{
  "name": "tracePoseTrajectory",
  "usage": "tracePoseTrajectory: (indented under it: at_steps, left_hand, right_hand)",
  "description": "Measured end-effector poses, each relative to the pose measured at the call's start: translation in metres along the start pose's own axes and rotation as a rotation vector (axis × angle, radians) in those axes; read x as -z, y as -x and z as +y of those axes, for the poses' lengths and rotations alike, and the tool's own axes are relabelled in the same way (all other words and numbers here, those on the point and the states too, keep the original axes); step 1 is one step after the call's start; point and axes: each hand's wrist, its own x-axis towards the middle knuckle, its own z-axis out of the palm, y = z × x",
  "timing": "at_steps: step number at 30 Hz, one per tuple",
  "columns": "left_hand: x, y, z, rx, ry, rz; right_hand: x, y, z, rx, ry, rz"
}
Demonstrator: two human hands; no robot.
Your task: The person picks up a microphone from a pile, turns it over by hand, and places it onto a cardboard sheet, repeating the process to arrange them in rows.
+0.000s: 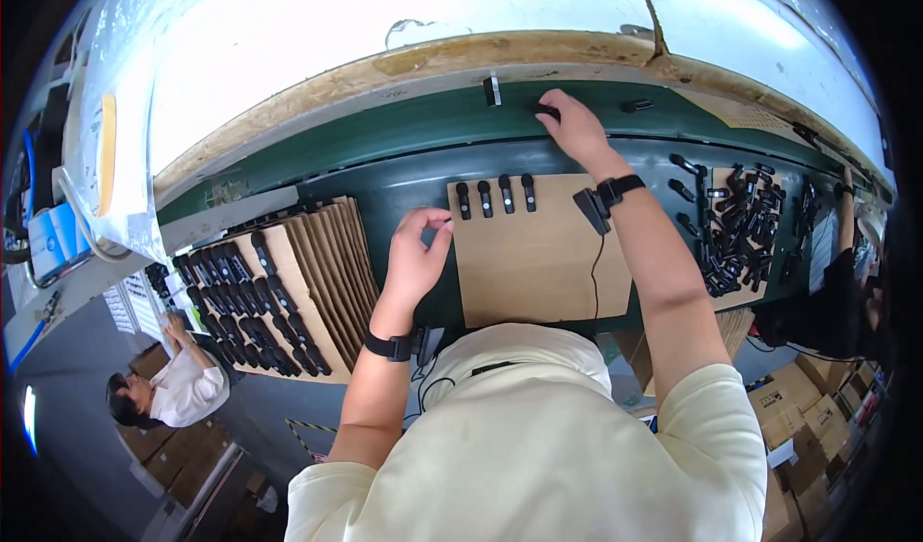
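My right hand [575,131] reaches out over the green conveyor belt [385,129], its fingers closed on a small black microphone [547,111]. My left hand [416,258] hovers at the left edge of a flat cardboard sheet [548,263], thumb and forefinger pinched. A tiny dark spot shows at those fingertips, too small to name. Several black microphones [485,199] lie in a row along the sheet's far left part. Another black piece [638,106] rests on the belt right of my right hand, and a small black-and-white block [492,90] stands left of it.
On the left, a stack of cardboard sheets [322,283] carries rows of black microphones [252,297]. A loose heap of black microphones [745,220] covers cardboard on the right. One person [183,388] is at the left, another person's arm [846,215] at the right. Cartons [798,407] stand behind.
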Motion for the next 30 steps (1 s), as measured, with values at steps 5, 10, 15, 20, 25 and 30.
tracePoseTrajectory:
  at_steps: [5,10,15,20,25,30]
  left_hand:
    - [0.008,0.004,0.036,-0.023,0.072,0.013]
    - [0.013,0.02,0.092,-0.11,0.335,-0.029]
    - [0.024,0.048,0.131,-0.263,0.379,-0.092]
    - [0.031,0.067,0.143,-0.448,0.348,-0.099]
    - [0.033,0.083,0.153,-0.525,0.359,-0.098]
    - [0.033,0.094,0.156,-0.546,0.366,-0.098]
  right_hand:
    - [0.043,0.05,-0.081,0.007,-0.639,-0.095]
    - [0.116,0.11,-0.154,0.085,-0.735,-0.205]
    - [0.156,0.142,-0.186,0.236,-0.712,-0.148]
    - [0.168,0.166,-0.199,0.291,-0.768,-0.037]
    - [0.174,0.179,-0.203,0.393,-0.772,0.036]
    - [0.179,0.188,-0.205,0.449,-0.736,0.061]
